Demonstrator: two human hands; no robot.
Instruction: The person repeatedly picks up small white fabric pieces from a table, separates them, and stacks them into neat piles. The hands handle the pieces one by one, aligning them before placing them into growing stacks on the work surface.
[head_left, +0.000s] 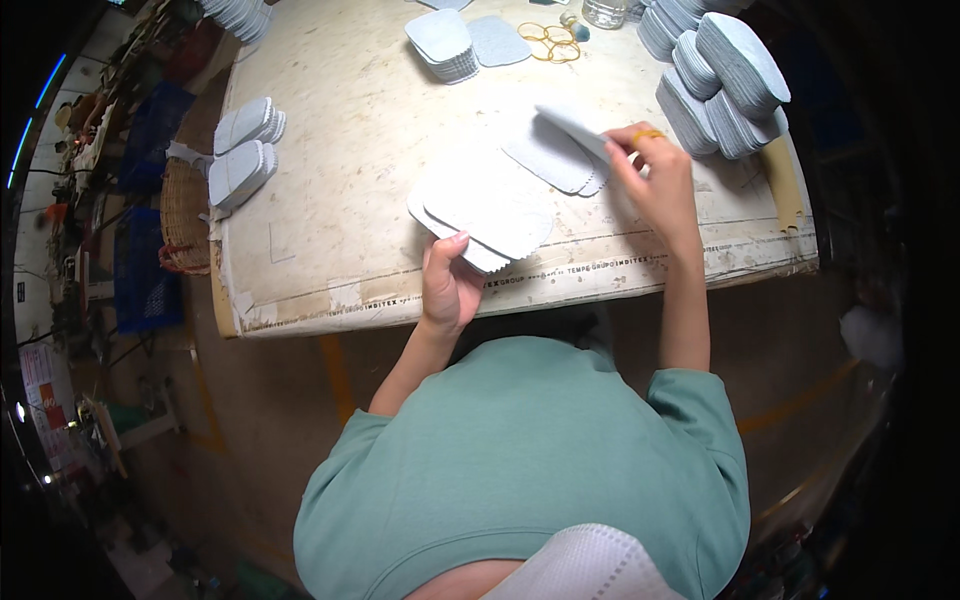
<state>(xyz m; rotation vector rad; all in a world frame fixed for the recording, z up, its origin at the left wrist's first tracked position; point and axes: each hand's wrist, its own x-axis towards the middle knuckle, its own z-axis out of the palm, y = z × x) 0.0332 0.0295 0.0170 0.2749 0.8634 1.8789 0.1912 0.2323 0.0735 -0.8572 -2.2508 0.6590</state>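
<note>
Near the front edge of the table, my left hand [451,285] is closed on a few pale felt pads [490,215], its thumb on top of their lower edge. These pads have rounded corners and a zigzag-cut edge, and they are slightly fanned. To the right, my right hand [657,185] pinches a single grey felt pad [575,128], which is tilted up off the table. Below that raised pad lies a small pile of similar pads [548,160], partly covered by it. A yellow band [650,134] is around a finger of my right hand.
Grey pad stacks [735,85] are heaped at the right edge of the table [340,130]. Two banded bundles [242,172] lie at the left. Farther back are another stack [443,48], yellow rubber bands [550,42] and a clear jar [604,12]. A wicker basket [186,215] stands beyond the left edge.
</note>
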